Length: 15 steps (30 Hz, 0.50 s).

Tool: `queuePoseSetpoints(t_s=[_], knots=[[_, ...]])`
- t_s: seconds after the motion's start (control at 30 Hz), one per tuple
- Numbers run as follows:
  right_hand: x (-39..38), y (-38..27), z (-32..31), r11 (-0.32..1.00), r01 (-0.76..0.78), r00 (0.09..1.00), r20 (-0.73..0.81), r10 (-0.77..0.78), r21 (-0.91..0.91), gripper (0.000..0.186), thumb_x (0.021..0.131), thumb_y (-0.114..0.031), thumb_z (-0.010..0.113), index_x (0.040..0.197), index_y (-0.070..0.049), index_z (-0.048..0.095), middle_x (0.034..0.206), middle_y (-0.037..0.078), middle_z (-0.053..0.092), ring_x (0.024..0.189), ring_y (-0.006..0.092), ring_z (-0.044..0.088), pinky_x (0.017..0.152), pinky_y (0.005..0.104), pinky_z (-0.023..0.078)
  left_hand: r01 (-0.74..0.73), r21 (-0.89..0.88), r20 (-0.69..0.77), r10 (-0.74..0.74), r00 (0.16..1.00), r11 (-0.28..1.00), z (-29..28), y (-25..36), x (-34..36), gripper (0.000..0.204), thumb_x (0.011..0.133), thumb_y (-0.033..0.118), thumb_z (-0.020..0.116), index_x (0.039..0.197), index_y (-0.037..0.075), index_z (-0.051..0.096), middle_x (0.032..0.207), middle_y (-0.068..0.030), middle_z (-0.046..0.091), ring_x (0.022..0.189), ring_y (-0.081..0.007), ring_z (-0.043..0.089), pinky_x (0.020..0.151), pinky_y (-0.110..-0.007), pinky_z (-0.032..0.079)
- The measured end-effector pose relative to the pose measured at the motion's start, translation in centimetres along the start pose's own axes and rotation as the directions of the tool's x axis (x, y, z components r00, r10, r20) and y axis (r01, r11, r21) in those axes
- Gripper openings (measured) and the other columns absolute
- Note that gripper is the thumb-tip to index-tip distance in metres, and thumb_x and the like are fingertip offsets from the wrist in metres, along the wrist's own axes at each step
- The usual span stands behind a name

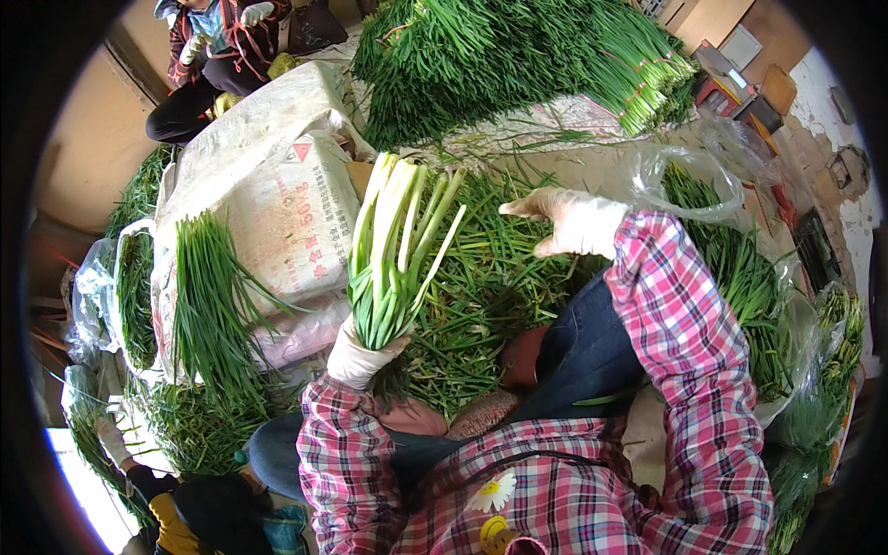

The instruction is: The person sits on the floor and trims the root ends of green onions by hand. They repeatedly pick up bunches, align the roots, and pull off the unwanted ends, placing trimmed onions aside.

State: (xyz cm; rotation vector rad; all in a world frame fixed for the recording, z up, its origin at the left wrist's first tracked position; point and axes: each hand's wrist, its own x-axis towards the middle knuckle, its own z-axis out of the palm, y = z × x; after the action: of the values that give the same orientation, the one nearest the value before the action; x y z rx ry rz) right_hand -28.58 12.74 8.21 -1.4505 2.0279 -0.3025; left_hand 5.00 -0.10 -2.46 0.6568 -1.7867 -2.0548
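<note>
My left hand (363,359), in a pale glove, is closed around the lower part of a bunch of garlic chives (377,277). The bunch stands nearly upright, its thick whitish stem ends at the top and fanned a little apart. To the right, my gloved right hand (575,222) is raised with nothing in it, thumb and fingers spread and pointing left toward the bunch without touching it. Below both hands lies a heap of loose green leaves and trimmings (490,277).
A sack-covered block (268,166) stands at left, with chives (208,296) lying on it. Tied bundles (518,65) are piled at the back. Chives in clear plastic bags (680,185) stand at right. Other people sit at the far left (217,55) and near left (213,513).
</note>
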Motion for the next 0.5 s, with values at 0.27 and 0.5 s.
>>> queuePoseSetpoints(t_s=[0.27,0.5], knots=[[1.5,-3.8,1.8,0.299,0.475,0.846,-0.335,-0.416,0.828,0.036,0.087,-0.005,0.067,0.122,-0.009,0.061,0.099,-0.002,0.062,0.091,0.0075,0.057,0.085,0.0225,0.048,0.056,0.048,-0.043,-0.054,0.998,0.997,1.4,0.5,0.0,0.034,0.075,-0.005,0.069,0.106,0.005,0.063,0.096,-0.0010,0.066,0.085,-0.0127,0.062,0.077,-0.027,0.051],[0.8,-3.1,1.8,0.550,0.566,0.824,-0.455,-0.339,0.614,0.016,0.095,-0.015,0.060,0.101,-0.004,0.068,0.099,0.007,0.069,0.092,0.0127,0.062,0.084,0.0275,0.048,0.054,0.118,-0.067,-0.047,0.997,0.991,1.1,-0.6,0.2,0.052,0.073,-0.001,0.075,0.121,0.003,0.055,0.113,-0.0042,0.066,0.101,-0.0139,0.062,0.089,-0.030,0.050]])
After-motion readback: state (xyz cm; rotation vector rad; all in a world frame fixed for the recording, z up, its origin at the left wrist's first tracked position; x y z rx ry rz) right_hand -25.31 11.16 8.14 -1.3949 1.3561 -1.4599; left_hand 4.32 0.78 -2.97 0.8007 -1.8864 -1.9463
